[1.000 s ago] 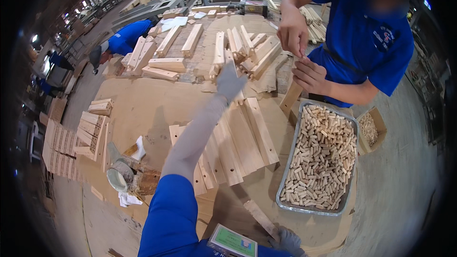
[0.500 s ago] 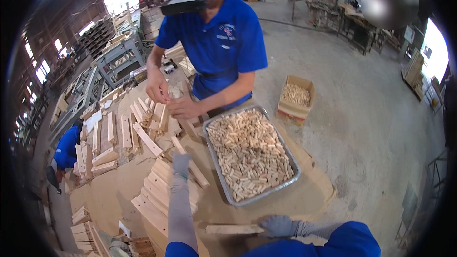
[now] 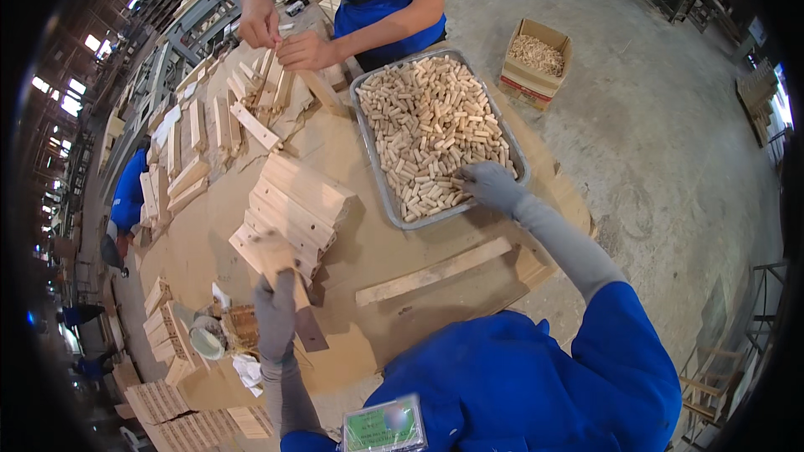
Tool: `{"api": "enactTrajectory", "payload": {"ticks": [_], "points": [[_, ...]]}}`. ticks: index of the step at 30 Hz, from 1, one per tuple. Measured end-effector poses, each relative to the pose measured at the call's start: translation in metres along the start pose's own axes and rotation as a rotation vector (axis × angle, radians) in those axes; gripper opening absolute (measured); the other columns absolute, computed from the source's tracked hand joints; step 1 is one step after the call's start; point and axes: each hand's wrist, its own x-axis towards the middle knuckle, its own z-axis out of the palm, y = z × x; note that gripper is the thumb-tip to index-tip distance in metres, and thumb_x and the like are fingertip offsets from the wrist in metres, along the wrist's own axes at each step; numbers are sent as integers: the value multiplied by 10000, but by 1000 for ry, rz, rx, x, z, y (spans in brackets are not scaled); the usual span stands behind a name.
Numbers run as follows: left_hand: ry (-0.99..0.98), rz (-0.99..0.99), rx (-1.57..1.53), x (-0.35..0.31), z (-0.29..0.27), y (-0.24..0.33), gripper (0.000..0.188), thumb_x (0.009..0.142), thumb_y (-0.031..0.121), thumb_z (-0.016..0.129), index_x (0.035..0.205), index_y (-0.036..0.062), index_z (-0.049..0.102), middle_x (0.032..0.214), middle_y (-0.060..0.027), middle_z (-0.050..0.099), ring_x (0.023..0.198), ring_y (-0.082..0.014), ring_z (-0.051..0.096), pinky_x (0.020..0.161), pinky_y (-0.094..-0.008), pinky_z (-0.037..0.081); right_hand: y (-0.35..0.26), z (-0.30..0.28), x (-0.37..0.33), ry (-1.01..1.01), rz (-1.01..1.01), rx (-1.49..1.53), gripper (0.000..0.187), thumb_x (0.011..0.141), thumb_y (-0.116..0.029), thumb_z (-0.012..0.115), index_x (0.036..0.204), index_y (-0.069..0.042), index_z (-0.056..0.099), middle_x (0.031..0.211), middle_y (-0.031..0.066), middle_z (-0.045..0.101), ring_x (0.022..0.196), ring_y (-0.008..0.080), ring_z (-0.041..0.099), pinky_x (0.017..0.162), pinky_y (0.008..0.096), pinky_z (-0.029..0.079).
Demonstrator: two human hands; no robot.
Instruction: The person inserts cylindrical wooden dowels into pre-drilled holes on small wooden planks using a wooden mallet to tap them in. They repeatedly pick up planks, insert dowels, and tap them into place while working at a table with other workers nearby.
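Observation:
My left hand point(image 3: 275, 314), in a grey glove, grips a short wooden slat point(image 3: 310, 331) upright and tilted, at the near left of the table; its top end is blurred. In front of it lies a stack of pale wooden slats point(image 3: 289, 205) with small holes in them. My right hand point(image 3: 490, 186), also gloved, reaches over the near right rim of a metal tray point(image 3: 400, 223). Its bent fingertips are in among the wooden dowels point(image 3: 427, 130) that fill the tray. A separate wooden strip point(image 3: 431, 270) lies on the cardboard below the tray.
Across the table, a co-worker's bare hands point(image 3: 289, 42) work at a slat. Loose slats point(image 3: 197, 125) lie at the far left. A glue-smeared bowl point(image 3: 207, 339) and stacked wood pieces point(image 3: 163, 326) are at the near left. On the floor stands a cardboard box point(image 3: 532, 92) of dowels.
My view has tipped downward. My left hand has come back from the far slat and now holds a slat near me. My right hand has left the wooden strip and moved up into the dowels.

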Motion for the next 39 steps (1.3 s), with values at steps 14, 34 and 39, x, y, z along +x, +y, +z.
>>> {"api": "enactTrajectory", "payload": {"ticks": [14,34,39], "points": [[-281,-72,182,-81,75,-36,233,809,120,659,1022,33,620,864,-73,633,757,-149,596,648,-270,483,-29,18,24,-271,66,-36,323,790,-269,579,998,-23,597,896,191,648,842,343,629,762,408,490],[-406,304,465,-72,82,3,512,692,378,760,1031,28,604,848,-131,650,773,-302,637,682,-367,489,-162,-109,-55,-664,-67,1049,205,811,-105,676,996,-22,640,891,85,660,776,167,650,709,273,513],[-421,334,533,-76,81,5,538,691,440,745,1026,41,611,835,-125,640,752,-302,631,662,-365,488,-166,-111,-72,-358,-531,566,181,824,-153,628,996,-98,613,924,103,591,811,303,608,704,400,495]]}}
